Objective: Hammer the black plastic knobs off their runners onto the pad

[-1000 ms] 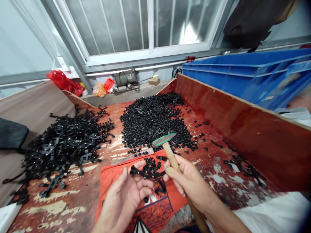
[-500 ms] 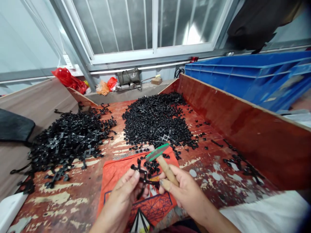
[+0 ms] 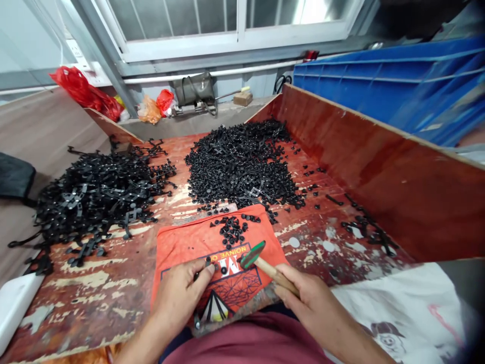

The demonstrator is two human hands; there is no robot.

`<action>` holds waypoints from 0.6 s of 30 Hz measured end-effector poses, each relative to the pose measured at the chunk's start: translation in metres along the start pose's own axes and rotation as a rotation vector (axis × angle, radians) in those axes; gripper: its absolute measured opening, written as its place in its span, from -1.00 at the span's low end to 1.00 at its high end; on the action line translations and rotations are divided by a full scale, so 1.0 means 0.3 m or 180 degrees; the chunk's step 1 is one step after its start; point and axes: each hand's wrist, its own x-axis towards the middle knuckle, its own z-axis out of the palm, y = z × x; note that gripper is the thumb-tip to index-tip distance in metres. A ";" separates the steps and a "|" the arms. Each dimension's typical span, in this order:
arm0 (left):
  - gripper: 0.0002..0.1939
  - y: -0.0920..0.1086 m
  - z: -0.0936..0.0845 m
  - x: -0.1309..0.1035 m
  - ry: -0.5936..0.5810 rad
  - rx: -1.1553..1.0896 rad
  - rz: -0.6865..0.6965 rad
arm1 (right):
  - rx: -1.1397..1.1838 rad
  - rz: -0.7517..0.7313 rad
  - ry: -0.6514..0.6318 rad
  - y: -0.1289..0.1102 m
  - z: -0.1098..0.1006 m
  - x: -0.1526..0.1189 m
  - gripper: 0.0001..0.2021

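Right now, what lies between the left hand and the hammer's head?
In the head view, a small round black piece lies there on the orange cloth, beside white lettering.

hammer (image 3: 270, 269) | green-edged head, wooden handle, tilted | black part (image 3: 196, 319) | mostly hidden

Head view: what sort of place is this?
Probably a workshop: heaps of black parts on a worn table, a hammer in the right hand, and a blue crate alongside.

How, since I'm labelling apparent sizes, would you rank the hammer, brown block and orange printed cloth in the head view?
1. Orange printed cloth
2. Hammer, its handle partly hidden by the right hand
3. Brown block, farther from the camera
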 end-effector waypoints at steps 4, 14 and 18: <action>-0.54 0.020 0.017 -0.001 -0.0050 0.0595 0.0095 | -0.0342 -0.0039 -0.0044 0.013 0.014 -0.022 -0.89; -0.55 0.041 0.028 0.000 -0.0211 0.1331 0.0015 | -0.0674 -0.0047 -0.0163 0.019 0.026 -0.021 -0.85; -0.51 0.020 0.024 -0.003 -0.0203 0.0911 0.0153 | -0.0686 -0.0037 -0.0167 0.011 0.023 -0.024 -0.87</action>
